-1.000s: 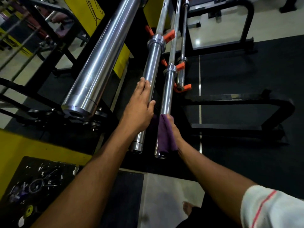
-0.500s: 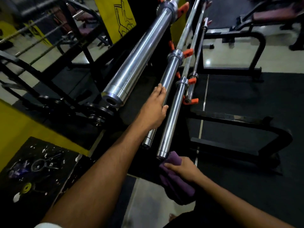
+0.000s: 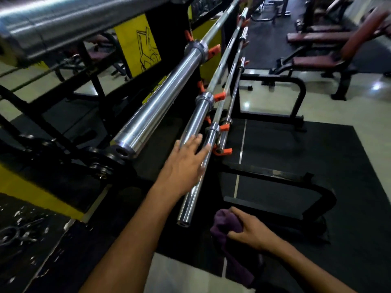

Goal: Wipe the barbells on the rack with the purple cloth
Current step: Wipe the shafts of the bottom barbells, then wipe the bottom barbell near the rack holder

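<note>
Several chrome barbells lie on a black rack with orange hooks (image 3: 220, 95). My left hand (image 3: 186, 163) rests flat, fingers straight, on the sleeve of a middle barbell (image 3: 201, 117). Beside it the sleeve of a lower barbell (image 3: 195, 191) ends just above my right hand. My right hand (image 3: 250, 231) grips the bunched purple cloth (image 3: 225, 224) below and right of that sleeve end, clear of the bars. A thick barbell sleeve (image 3: 160, 102) runs to the left, and another (image 3: 53, 20) crosses the top left.
The black rack base (image 3: 296, 180) stands on dark rubber mats to the right. Maroon padded benches (image 3: 317, 37) fill the far right. A yellow and black frame with paint-spattered flooring (image 3: 23, 231) sits at the lower left. Pale tiled floor (image 3: 342, 115) shows beyond the mats.
My right hand slid the cloth down off the barbell's end and drew back toward me. The view lifted along the rack. My left hand shifted up the sleeve.
</note>
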Tool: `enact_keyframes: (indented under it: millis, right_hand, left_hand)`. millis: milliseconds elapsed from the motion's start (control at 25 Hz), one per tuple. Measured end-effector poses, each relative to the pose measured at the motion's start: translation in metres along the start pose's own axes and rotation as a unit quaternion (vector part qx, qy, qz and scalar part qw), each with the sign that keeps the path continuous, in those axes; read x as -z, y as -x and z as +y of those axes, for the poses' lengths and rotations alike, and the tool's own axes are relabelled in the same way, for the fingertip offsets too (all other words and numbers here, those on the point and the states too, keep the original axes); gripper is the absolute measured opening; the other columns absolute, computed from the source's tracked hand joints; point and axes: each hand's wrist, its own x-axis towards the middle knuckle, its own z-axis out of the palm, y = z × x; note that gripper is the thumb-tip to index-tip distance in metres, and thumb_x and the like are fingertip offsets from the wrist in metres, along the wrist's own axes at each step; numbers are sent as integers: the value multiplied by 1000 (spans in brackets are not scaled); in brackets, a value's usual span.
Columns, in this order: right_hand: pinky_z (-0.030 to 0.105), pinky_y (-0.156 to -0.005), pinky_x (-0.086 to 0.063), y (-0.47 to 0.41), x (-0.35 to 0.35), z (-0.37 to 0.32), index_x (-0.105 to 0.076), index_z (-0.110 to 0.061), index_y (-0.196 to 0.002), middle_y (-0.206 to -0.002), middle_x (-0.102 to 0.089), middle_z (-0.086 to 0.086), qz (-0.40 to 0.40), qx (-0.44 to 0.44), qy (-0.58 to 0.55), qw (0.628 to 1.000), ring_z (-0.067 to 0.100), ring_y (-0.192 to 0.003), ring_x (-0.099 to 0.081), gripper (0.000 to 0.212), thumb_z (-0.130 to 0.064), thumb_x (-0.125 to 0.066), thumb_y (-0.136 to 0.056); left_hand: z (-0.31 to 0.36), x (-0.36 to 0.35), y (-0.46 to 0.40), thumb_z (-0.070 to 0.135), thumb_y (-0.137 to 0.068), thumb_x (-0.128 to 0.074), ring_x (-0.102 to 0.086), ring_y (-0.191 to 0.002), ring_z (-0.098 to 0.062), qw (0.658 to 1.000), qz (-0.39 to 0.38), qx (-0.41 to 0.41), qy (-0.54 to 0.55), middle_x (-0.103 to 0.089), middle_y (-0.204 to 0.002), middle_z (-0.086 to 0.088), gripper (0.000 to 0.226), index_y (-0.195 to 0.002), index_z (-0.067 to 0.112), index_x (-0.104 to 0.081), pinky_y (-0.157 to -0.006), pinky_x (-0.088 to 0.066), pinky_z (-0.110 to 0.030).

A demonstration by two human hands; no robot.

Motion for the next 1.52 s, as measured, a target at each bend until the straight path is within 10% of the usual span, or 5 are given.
enact_keyframes:
  millis: [240,520,760,1160,1520]
  right_hand:
    - [29,-88,-53,44,98,58,-63,-24,-97,-112,-39,-13,120,22,85,989,0,-99,-54,29,-47,-74,-82]
    - [41,-111,-33,128,199,164,-66,-23,-88,-138,-51,3,356,0,233,905,25,-143,-35,23,-38,-79,-76]
    - [27,-68,-45,196,257,271,-60,-30,-84,-82,-58,-15,341,-178,115,916,4,-78,-54,19,-47,-67,-84]
    - [30,-66,-51,238,323,393,-57,-25,-89,-80,-63,-10,378,-390,-22,839,10,-74,-62,27,-42,-76,-83]
    - [32,-67,-51,290,449,458,-56,-18,-90,-79,-62,-9,456,-447,-49,768,10,-72,-60,28,-35,-77,-84]
  left_hand:
    - [99,-54,-6,47,-93,-55,-58,-120,-8,960,-111,-14,258,-56,-135,13,51,-143,38,-46,-101,-50,-37]
    - [226,-140,-53,36,-92,-65,-61,-108,10,900,-247,5,360,-66,-121,20,40,-132,39,-58,-98,-53,-30]
    - [309,-202,-111,31,-94,-66,-65,-94,8,894,-298,-15,335,-68,-112,18,28,-120,40,-62,-89,-57,-30]
    - [430,-311,-236,31,-98,-60,-61,-96,1,869,-409,-119,254,-66,-119,10,33,-131,28,-58,-74,-46,-13]
    - [584,-337,-407,39,-95,-57,-62,-106,-5,841,-453,-232,183,-64,-122,14,37,-132,36,-54,-89,-52,-25]
